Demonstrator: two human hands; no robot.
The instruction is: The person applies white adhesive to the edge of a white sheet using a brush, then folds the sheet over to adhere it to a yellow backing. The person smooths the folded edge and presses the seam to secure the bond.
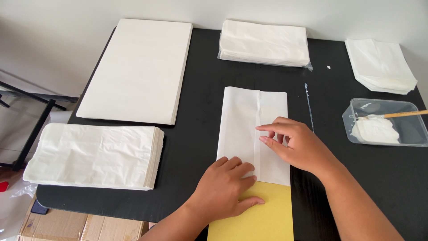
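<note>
Black tabletop [200,147] is filling my view, pushed against a pale wall. Lying on it straight ahead of me is a white folded sheet [243,129], its long axis running away from me toward the wall, with a seam going up its middle. My right hand [296,145] is resting on that seam, fingers bent and pressing flat, pinching nothing. My left hand [227,187] is lying palm down on the near end, spread flat, gripping nothing, partly on a yellow board [272,218] that is sticking out from under the sheet toward me. Both hands are touching the sheet; the right is sitting farther up the seam.

Further out, stacks of white paper are lying left [96,154], far left [136,69], ahead [265,42] and far right [381,64]. A clear tub [414,129] of white paste is holding a brush [403,114] on my right.

The board's near end is cut off, and my left palm is hiding the sheet's bottom edge.
</note>
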